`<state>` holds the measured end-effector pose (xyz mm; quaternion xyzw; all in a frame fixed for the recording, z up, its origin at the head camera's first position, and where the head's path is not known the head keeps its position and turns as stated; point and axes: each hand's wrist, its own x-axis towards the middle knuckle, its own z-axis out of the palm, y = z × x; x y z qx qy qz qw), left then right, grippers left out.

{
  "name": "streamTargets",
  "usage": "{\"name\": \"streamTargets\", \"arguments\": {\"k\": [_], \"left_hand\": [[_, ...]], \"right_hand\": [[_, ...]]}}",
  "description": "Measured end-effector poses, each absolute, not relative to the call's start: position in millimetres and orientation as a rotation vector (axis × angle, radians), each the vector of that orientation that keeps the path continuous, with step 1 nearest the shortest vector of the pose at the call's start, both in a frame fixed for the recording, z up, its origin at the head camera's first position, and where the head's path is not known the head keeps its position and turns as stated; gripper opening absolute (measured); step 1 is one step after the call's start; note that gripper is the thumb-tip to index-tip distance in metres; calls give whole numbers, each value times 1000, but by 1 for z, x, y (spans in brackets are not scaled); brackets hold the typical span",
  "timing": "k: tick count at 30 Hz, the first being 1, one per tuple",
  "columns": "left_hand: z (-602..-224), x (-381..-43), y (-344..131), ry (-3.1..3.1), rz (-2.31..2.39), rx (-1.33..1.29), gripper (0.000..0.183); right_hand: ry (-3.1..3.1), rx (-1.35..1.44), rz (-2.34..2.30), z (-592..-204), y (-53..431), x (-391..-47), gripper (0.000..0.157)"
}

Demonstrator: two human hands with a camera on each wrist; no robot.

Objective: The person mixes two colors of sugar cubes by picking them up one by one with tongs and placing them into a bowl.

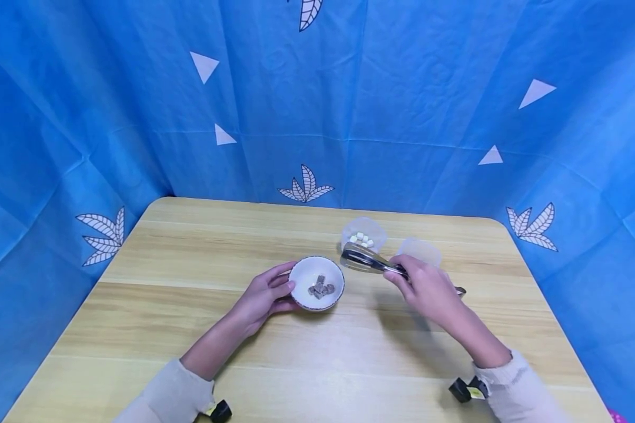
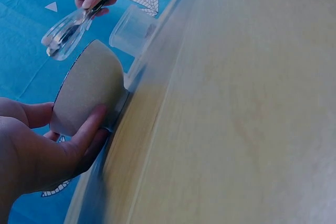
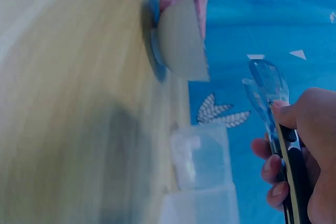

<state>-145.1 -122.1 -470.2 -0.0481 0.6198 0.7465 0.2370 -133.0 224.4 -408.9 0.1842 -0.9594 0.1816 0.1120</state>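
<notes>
Left hand (image 1: 267, 296) first: it reaches in from the lower left with its thumb by the rim and its fingers curled round the side of a small white bowl (image 1: 303, 277), so it's a proper grip. The right hand (image 1: 428, 288) comes in from the other side, fingers wrapped round the handles of some tongs (image 1: 367, 259), thumb up along them. Both wrists poke out of pale sleeves (image 1: 508, 376) with black wrist gadgets (image 1: 460, 390); there's a yellow patch on those, way too small to read.

The bowl is near the middle of the table (image 1: 190, 247), opening up, with a few brown cubes (image 1: 320, 289) inside. Only the head view gets you those; both wrist views just show the bowl's plain outside. Can't tell whether its foot touches the wood.

The tongs are held up off the table, right of the bowl, heads pointing toward it. The left wrist view also catches a small whitish bit (image 2: 51, 51) at their tip, too blurry to call.

Further back is a clear tub (image 1: 381, 226) with white cubes (image 1: 361, 239) in it, then a second clear tub (image 1: 420, 251) just beside it, partly behind the right hand. Behind everything hangs a blue curtain (image 1: 402, 88) with leaves and triangles.
</notes>
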Motion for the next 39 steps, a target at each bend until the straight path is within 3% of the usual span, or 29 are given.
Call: {"name": "streamTargets", "arguments": {"k": [16,39], "left_hand": [[-470,-145,-123,1700,2047,-143,55],[-470,-145,-125,1723,2029,-120,56]], "right_hand": [[-2908,413,456,-372,276,-143,43],[-3081,341,99,-340,320,-161,38]]}}
